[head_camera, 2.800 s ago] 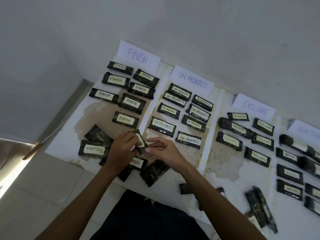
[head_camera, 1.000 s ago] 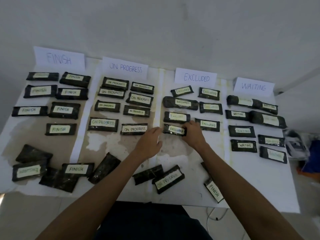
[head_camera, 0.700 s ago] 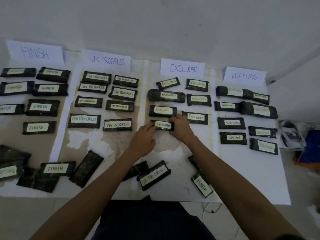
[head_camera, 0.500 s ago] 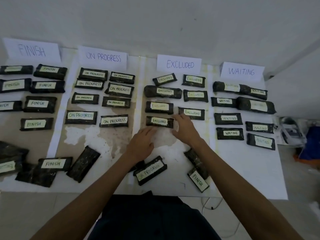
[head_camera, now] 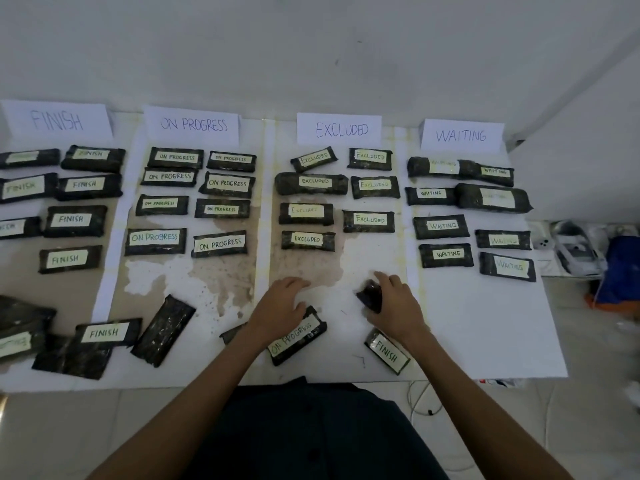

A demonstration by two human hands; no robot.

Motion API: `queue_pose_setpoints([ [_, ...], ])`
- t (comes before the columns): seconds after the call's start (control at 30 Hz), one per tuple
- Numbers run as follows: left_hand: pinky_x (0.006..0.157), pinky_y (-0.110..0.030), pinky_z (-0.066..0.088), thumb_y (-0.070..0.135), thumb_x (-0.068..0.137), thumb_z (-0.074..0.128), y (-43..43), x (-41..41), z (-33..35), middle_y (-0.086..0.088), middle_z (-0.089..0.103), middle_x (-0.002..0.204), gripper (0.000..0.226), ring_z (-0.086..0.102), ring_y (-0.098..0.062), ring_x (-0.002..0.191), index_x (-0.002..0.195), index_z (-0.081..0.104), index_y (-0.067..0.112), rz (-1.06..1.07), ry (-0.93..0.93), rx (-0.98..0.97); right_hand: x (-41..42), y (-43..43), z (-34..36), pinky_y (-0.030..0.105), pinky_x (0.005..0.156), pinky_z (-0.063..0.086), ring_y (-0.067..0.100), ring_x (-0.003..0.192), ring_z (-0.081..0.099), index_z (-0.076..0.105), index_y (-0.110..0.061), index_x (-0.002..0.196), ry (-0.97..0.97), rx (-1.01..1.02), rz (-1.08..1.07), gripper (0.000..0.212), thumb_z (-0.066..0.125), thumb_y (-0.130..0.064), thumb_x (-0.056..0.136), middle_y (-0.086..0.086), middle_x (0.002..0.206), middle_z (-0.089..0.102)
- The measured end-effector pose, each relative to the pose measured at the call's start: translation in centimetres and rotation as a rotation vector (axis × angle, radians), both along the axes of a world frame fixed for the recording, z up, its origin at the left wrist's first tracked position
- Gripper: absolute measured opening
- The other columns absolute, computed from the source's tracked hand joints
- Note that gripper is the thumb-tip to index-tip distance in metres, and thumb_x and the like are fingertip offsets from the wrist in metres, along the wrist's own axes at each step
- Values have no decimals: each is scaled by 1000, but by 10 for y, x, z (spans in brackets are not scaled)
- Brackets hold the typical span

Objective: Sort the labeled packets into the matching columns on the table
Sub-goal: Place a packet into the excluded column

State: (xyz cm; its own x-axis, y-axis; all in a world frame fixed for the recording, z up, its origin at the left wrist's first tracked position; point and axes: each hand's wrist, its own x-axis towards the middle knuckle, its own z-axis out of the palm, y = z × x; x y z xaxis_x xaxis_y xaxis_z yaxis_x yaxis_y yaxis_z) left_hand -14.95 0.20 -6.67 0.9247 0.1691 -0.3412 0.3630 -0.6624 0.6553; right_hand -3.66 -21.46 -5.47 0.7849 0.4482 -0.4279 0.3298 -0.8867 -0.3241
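Dark packets with pale labels lie in four columns under paper signs FINISH point(head_camera: 57, 120), ON PROGRESS point(head_camera: 193, 124), EXCLUDED point(head_camera: 341, 129) and WAITING point(head_camera: 460, 135). My right hand point(head_camera: 393, 304) grips a dark packet point(head_camera: 369, 295) with its label hidden, low in the EXCLUDED column. My left hand point(head_camera: 280, 306) lies relaxed, its wrist over an ON PROGRESS packet point(head_camera: 299, 336) near the front edge. A loose FINISH packet point(head_camera: 388, 351) sits just below my right wrist. The lowest EXCLUDED packet point(head_camera: 307, 240) lies apart from both hands.
Loose packets crowd the front left: a FINISH one point(head_camera: 104, 332), a face-down one point(head_camera: 164, 329) and several more at the left edge. The white table point(head_camera: 485, 323) ends right of WAITING; a white object point(head_camera: 575, 251) and a blue item point(head_camera: 620, 268) lie beyond.
Both hands let go of the EXCLUDED packet and drew back toward me. My right hand has closed round a face-down packet at the front; the left now lies over the ON PROGRESS packet.
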Motion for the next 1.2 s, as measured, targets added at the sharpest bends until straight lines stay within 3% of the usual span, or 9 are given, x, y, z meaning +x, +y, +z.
queue_pose_setpoints([
  [0.1,103,-27,33,16,92,50,-14,13,12,-1,48,133,40,43,-17,123,131,47,16,21,-4,-134,10,8,13,36,84,49,26,104,56,39,-18,137,-19,212,-69,65,69,-22,80,7,119,57],
  [0.3,94,-19,32,16,92,51,-44,34,18,-6,51,132,38,47,-18,119,129,49,14,-47,43,-210,17,15,4,34,85,48,30,106,57,51,-14,126,86,145,-28,45,62,-7,83,13,117,61],
  [0.47,87,-21,39,14,90,54,-53,38,22,-7,53,128,37,51,-15,110,127,51,14,10,53,-315,26,11,20,25,73,52,22,87,64,53,-14,124,141,529,-379,44,60,1,84,11,104,65],
  [0.53,84,-20,40,13,89,55,-56,42,24,-6,53,128,40,50,-11,104,128,50,15,38,56,-353,32,8,30,28,73,55,19,85,65,52,-16,123,240,718,-539,42,58,3,86,9,100,67],
  [0.63,81,-21,45,12,87,57,-64,51,30,-5,56,127,45,54,-12,101,130,47,17,72,74,-427,39,6,38,39,80,57,25,95,67,48,-17,127,450,923,-736,45,57,3,88,14,104,66],
  [0.8,77,-20,48,13,86,59,-71,59,35,-5,58,122,45,55,-13,99,129,47,17,104,56,-458,39,9,38,42,82,57,37,104,63,40,-9,135,621,1118,-915,49,56,4,90,26,116,60],
  [0.97,55,-5,43,12,86,60,-66,64,34,-5,60,113,40,57,-9,82,125,51,14,117,19,-431,34,11,37,41,82,57,30,99,65,39,-15,124,532,1006,-1029,46,64,-4,87,18,108,61],
  [1.07,57,-4,43,14,82,66,-66,65,32,0,62,102,35,57,-5,78,116,57,17,126,0,-433,26,22,36,39,75,59,26,88,67,51,-5,111,521,867,-1000,31,68,-11,85,15,98,65],
  [1.2,62,-7,47,15,82,66,-69,68,30,2,64,103,40,62,-5,77,121,56,19,73,13,-486,20,40,33,31,65,54,21,72,62,59,-10,95,281,603,-789,18,67,-11,78,6,81,64],
])
